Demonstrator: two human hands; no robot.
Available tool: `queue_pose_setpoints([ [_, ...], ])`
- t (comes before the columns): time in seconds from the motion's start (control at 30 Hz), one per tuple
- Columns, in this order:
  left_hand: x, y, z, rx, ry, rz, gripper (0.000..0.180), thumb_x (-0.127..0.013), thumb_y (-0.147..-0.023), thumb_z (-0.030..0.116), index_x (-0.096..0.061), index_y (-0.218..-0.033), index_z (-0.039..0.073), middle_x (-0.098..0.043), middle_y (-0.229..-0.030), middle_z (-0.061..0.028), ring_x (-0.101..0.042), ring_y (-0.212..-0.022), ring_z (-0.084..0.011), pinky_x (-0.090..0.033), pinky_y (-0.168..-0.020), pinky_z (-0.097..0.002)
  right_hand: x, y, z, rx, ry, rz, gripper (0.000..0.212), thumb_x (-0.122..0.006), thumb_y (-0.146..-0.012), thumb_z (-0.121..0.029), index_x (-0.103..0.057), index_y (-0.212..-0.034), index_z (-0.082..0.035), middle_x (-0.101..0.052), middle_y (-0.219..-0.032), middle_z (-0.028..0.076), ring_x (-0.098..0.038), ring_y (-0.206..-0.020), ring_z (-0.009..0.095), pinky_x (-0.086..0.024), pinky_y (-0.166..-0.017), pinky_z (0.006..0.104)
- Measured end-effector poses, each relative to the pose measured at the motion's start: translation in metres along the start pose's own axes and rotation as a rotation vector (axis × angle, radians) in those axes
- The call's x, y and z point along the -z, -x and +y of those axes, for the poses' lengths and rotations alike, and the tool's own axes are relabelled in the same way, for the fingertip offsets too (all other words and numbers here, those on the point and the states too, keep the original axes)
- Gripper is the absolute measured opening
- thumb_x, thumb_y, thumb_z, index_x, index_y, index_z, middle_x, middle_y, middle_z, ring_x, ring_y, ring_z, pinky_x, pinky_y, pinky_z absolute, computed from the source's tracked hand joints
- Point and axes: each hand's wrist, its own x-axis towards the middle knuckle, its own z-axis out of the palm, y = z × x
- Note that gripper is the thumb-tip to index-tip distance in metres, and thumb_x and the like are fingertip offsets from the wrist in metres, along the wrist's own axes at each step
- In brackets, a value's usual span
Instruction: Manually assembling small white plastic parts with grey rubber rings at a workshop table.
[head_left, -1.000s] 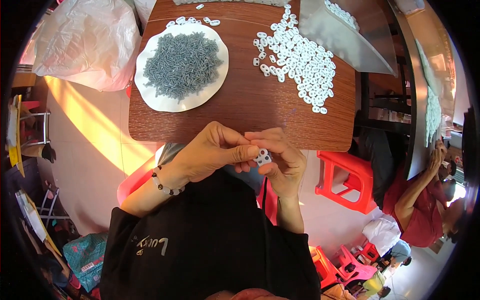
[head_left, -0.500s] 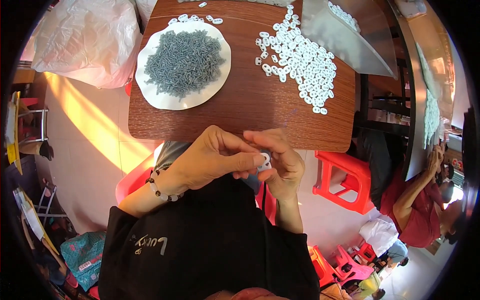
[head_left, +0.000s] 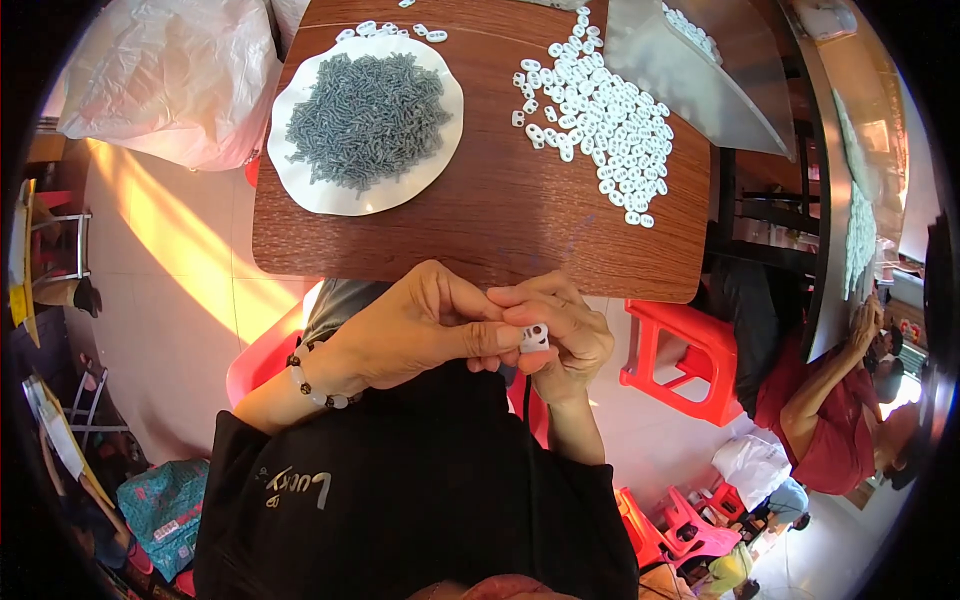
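smooth, plastic-looking white piece (head_left: 536, 343), shiny wood-look table (head_left: 500, 200), smooth, glossy plate (head_left: 340, 203), thin, crinkly plastic bag (head_left: 170, 80), dull black cloth top (head_left: 420, 490), shiny red plastic stool (head_left: 722, 375)

Small, white, squarish, plastic-looking piece (head_left: 536, 339), dark-spotted; white, oval, plastic-looking pieces (head_left: 625, 135), with dark marks; blue-grey, short, thin, rod-like pieces (head_left: 370, 115); white, round, wavy-rimmed plate (head_left: 425, 178), plain; reddish-brown, rectangular, wood-look tabletop (head_left: 490, 200), streaked with darker grain; white-and-dark bracelet of round beads (head_left: 299, 377); black fabric top (head_left: 440, 480), with pale gold lettering (head_left: 322, 491); bright red plastic stool (head_left: 650, 318); teal fabric-look bag (head_left: 160, 500).
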Motion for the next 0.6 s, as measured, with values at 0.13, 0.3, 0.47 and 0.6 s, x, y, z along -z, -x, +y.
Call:
queue_pose_setpoints([
  [0.13, 0.0000, 0.0025, -0.0008, 0.009, 0.095, -0.012, 0.019, -0.071, -0.087, 0.015, -0.072, -0.090, -0.003, -0.069, -0.076, -0.0063, -0.058, -0.065, -0.0070, -0.047, -0.060, -0.0202, -0.0015, 0.0028, -0.0007, -0.027, -0.006, 0.017, 0.047, -0.068, -0.083, -0.045, -0.071, -0.092, 0.001, -0.072, -0.092, 0.015, -0.064, -0.080, 0.025, -0.051, -0.069, 0.0320],
  [0.3, 0.0013, 0.0015, -0.0013, 0.012, 0.091, -0.004, 0.017, -0.072, -0.086, 0.013, -0.072, -0.090, -0.004, -0.069, -0.077, -0.0075, -0.059, -0.065, -0.0079, -0.048, -0.060, -0.0209, -0.0021, 0.0041, 0.0021, -0.013, -0.016, 0.037, 0.044, -0.069, -0.083, -0.042, -0.071, -0.091, 0.001, -0.072, -0.091, 0.015, -0.063, -0.080, 0.025, -0.051, -0.068, 0.0320],
  [0.47, -0.0005, 0.0008, -0.0012, 0.002, 0.092, 0.019, 0.016, -0.072, -0.086, 0.012, -0.072, -0.090, -0.004, -0.068, -0.075, -0.0068, -0.058, -0.064, -0.0077, -0.047, -0.060, -0.0213, -0.0041, 0.0020, 0.0011, 0.028, 0.034, 0.059, 0.041, -0.070, -0.083, -0.039, -0.070, -0.090, 0.002, -0.072, -0.088, 0.015, -0.064, -0.080, 0.026, -0.051, -0.068, 0.0321],
  [0.6, -0.0015, -0.0001, -0.0017, -0.023, 0.060, 0.023, 0.017, -0.072, -0.086, 0.013, -0.072, -0.090, -0.003, -0.068, -0.074, -0.0063, -0.057, -0.064, -0.0076, -0.046, -0.059, -0.0210, -0.0076, 0.0009, -0.0008, 0.031, 0.049, 0.078, 0.041, -0.069, -0.084, -0.038, -0.069, -0.090, 0.002, -0.072, -0.088, 0.014, -0.064, -0.079, 0.027, -0.051, -0.068, 0.0323],
])
